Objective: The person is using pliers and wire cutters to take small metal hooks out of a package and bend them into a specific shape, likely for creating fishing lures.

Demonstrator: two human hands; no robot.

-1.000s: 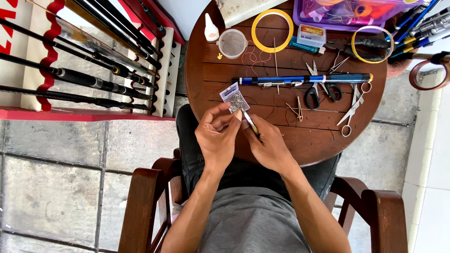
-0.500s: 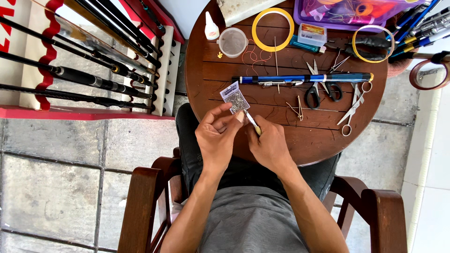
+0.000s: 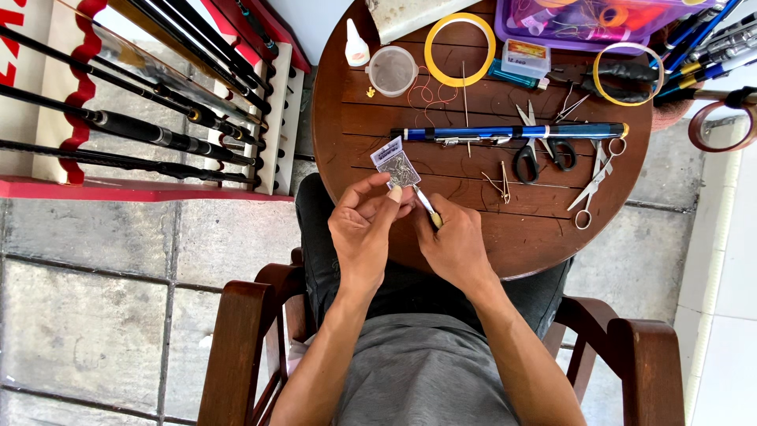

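The round desk (image 3: 544,229) is dark, grained wood; the packet (image 3: 396,167) is glossy clear plastic; the scissors (image 3: 593,186) are shiny metal.

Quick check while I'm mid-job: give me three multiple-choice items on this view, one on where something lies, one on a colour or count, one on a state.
1. Where does the blue rod lie?
A. across the round table
B. on the floor
C. on the chair arm

2. What colour is the tape ring beside the small clear cup?
A. red
B. yellow
C. black

3. What is the left hand doing?
A. resting flat on the table
B. gripping scissors
C. pinching a small clear packet

Answers: 1 A, the rod crosses the tabletop from side to side; 2 B, the ring is plainly yellow; 3 C, the fingertips close on the packet while the right hand holds a thin tool beside it.
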